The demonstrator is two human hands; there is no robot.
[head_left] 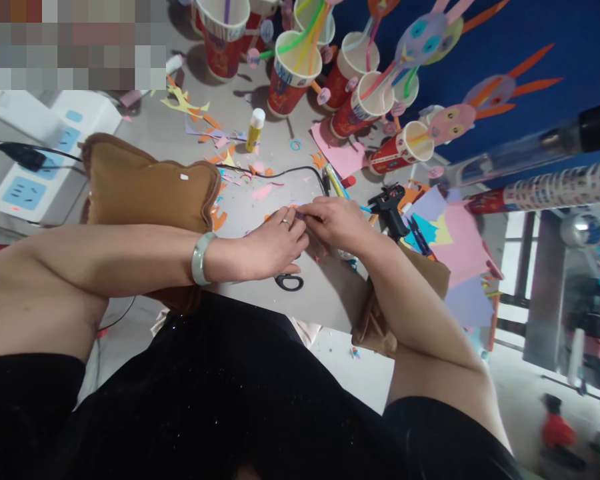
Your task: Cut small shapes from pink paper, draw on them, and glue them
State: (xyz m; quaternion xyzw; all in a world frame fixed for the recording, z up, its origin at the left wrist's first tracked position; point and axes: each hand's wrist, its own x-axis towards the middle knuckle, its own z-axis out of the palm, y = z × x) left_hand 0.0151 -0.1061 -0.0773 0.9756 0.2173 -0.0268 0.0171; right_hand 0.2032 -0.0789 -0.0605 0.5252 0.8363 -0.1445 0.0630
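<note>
My left hand (275, 243), with a ring and a bracelet (200, 260) on its wrist, is closed over the table with its fingers bent. Its fingertips meet those of my right hand (341, 221), whose thumb and forefinger are pinched together. A small purplish bit shows between the fingertips, mostly hidden and too small to name. Just below my left hand lies a pair of scissors, its black handle (289, 283) showing. To the right of my right hand lies a black glue gun (391, 210). A yellow glue stick (255, 132) stands upright beyond my hands.
Red paper cups (293, 70) with straws and paper faces stand across the back. Paper scraps (263, 192) litter the table. A brown cushion (150, 183) lies under my left forearm, beside a power strip (27, 190). Coloured sheets (463, 237) and stacked cups (555, 189) are at right.
</note>
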